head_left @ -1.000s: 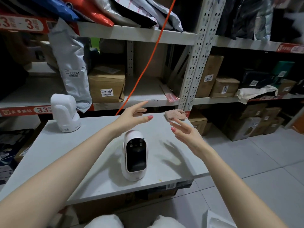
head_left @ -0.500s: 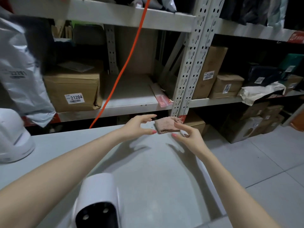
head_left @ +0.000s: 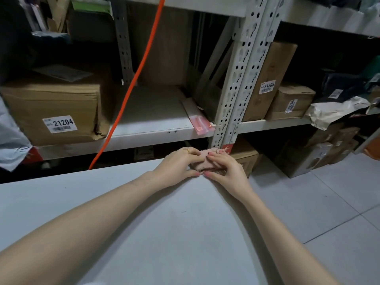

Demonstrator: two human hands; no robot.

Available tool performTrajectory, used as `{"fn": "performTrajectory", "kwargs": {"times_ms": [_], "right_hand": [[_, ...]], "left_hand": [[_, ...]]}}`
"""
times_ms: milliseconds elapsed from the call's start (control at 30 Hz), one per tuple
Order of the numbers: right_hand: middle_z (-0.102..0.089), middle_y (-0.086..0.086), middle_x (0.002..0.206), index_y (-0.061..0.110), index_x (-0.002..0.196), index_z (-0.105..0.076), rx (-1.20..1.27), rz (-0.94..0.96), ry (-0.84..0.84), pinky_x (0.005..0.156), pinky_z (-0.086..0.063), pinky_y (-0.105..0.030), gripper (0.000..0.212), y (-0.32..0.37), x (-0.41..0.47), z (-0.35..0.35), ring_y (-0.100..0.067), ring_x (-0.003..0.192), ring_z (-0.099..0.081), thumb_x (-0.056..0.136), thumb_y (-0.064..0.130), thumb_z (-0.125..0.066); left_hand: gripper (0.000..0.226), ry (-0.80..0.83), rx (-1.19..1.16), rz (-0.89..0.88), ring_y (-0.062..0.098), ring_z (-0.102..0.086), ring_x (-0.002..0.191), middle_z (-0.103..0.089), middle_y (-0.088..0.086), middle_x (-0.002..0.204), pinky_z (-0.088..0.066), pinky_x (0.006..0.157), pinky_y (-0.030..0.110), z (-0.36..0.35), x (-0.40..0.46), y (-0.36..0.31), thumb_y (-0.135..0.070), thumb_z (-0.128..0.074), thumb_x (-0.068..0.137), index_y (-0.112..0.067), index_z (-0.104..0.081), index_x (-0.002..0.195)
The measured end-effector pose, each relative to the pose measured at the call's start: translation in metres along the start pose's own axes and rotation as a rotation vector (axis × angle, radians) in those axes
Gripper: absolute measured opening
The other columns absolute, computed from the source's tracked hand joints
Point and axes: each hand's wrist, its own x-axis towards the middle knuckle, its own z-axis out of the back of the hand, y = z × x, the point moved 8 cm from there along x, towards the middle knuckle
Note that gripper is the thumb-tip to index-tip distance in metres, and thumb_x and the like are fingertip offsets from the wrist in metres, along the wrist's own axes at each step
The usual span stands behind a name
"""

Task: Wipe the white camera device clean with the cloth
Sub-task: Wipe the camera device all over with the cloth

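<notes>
Both hands meet at the far right corner of the grey surface [head_left: 144, 212], where the pink cloth [head_left: 202, 163] lies folded, right at the far edge. The left hand [head_left: 176, 167] curls its fingers round the cloth's left side, thumb low against the near edge, a ring on one finger. The right hand [head_left: 224, 171] lies over the cloth's right side with fingertips [head_left: 211, 154] pressing on top and the thumb tucked at the near edge; it looks like a pinch on the fabric, so both hands are grasping the cloth. The white camera device is out of view, so its place cannot be told from here.

The step in hand looks to be the pickup of the cloth, with wiping not yet begun. To do it well, gather the folded layers together so none trails, and draw the cloth toward the near edge as it lifts, since it sits close to the drop at the far edge and could slip off behind the surface. The orange cable [head_left: 127, 95] slants down at the far edge, well left of the hands; keep the left forearm away from it
</notes>
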Motion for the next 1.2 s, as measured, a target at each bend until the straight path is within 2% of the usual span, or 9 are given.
{"fn": "performTrajectory", "kwargs": {"times_ms": [67, 167, 333, 433, 567, 700, 833, 1033, 1200], "right_hand": [[-0.060, 0.004, 0.134, 0.017, 0.123, -0.066, -0.015, 0.009, -0.013, 0.117, -0.030, -0.038, 0.051, -0.002, 0.001, 0.001, -0.015, 0.137, -0.040, 0.076, 0.025, -0.082], [-0.062, 0.007, 0.131, 0.022, 0.123, -0.067, -0.081, 0.023, -0.011, 0.113, -0.035, -0.039, 0.050, -0.001, 0.002, 0.001, -0.014, 0.134, -0.043, 0.076, 0.032, -0.081], [-0.069, 0.008, 0.105, 0.027, 0.109, -0.070, -0.201, 0.080, -0.139, 0.083, -0.044, -0.032, 0.029, 0.026, -0.003, 0.016, -0.016, 0.108, -0.053, 0.080, 0.028, -0.076], [-0.068, 0.012, 0.086, 0.027, 0.094, -0.070, -0.031, 0.068, -0.178, 0.072, -0.045, -0.031, 0.009, 0.045, -0.008, 0.030, -0.009, 0.088, -0.057, 0.085, 0.023, -0.070], [-0.064, 0.019, 0.076, 0.029, 0.088, -0.064, 0.183, 0.056, -0.152, 0.063, -0.040, -0.012, 0.014, 0.076, -0.020, 0.046, 0.008, 0.071, -0.056, 0.086, 0.017, -0.070], [-0.070, 0.005, 0.095, 0.022, 0.101, -0.066, 0.385, 0.040, -0.100, 0.076, -0.049, -0.024, 0.012, 0.110, -0.040, 0.055, -0.007, 0.090, -0.064, 0.090, 0.021, -0.068], [-0.058, 0.012, 0.123, 0.035, 0.121, -0.052, 0.431, 0.095, -0.032, 0.087, -0.050, -0.018, 0.034, 0.152, -0.069, 0.064, -0.001, 0.112, -0.056, 0.092, 0.025, -0.065], [-0.071, 0.003, 0.108, 0.022, 0.112, -0.068, 0.489, 0.078, 0.024, 0.082, -0.053, -0.019, 0.028, 0.200, -0.129, 0.088, -0.010, 0.102, -0.066, 0.084, 0.024, -0.075], [-0.075, -0.004, 0.089, 0.017, 0.097, -0.074, 0.569, 0.066, 0.004, 0.065, -0.051, -0.024, 0.019, 0.227, -0.186, 0.109, -0.013, 0.081, -0.069, 0.080, 0.023, -0.078]], "left_hand": [[0.034, -0.030, 0.051, -0.059, 0.020, -0.053, 0.123, -0.060, 0.001, 0.131, -0.046, 0.093, 0.034, 0.001, 0.002, -0.006, -0.032, -0.065, 0.088, -0.017, -0.068, 0.118], [0.029, -0.111, 0.029, -0.130, 0.024, -0.065, 0.104, -0.072, 0.004, 0.110, -0.052, 0.080, 0.041, 0.008, -0.001, -0.013, -0.031, -0.054, 0.091, -0.011, -0.071, 0.105], [0.016, -0.215, -0.253, -0.002, 0.018, -0.065, 0.087, -0.072, 0.001, 0.092, -0.048, 0.078, 0.035, 0.039, 0.002, -0.009, -0.018, -0.055, 0.095, -0.012, -0.070, 0.101], [0.017, -0.207, -0.361, 0.045, 0.022, -0.063, 0.085, -0.070, 0.006, 0.089, -0.050, 0.079, 0.043, 0.065, 0.002, -0.012, -0.016, -0.054, 0.096, -0.006, -0.068, 0.097], [0.016, -0.207, -0.628, 0.143, 0.017, -0.065, 0.090, -0.068, 0.004, 0.094, -0.055, 0.079, 0.038, 0.095, -0.013, -0.025, -0.020, -0.058, 0.095, -0.011, -0.063, 0.108], [0.046, -0.171, -0.613, 0.053, 0.006, -0.058, 0.102, -0.054, -0.015, 0.111, -0.056, 0.072, 0.021, 0.125, -0.041, -0.058, -0.014, -0.074, 0.082, -0.026, -0.053, 0.121], [0.031, -0.138, -0.587, 0.043, 0.031, -0.071, 0.084, -0.059, -0.001, 0.100, -0.057, 0.064, 0.025, 0.152, -0.072, -0.085, -0.007, -0.076, 0.079, -0.020, -0.060, 0.102], [0.019, -0.166, -0.385, 0.052, 0.018, -0.063, 0.071, -0.060, 0.003, 0.090, -0.053, 0.064, 0.029, 0.192, -0.121, -0.133, -0.015, -0.072, 0.084, -0.022, -0.054, 0.084], [0.016, -0.176, -0.332, 0.061, 0.022, -0.062, 0.095, -0.062, 0.007, 0.095, -0.054, 0.074, 0.035, 0.212, -0.169, -0.179, -0.020, -0.066, 0.090, -0.012, -0.053, 0.094]]}}
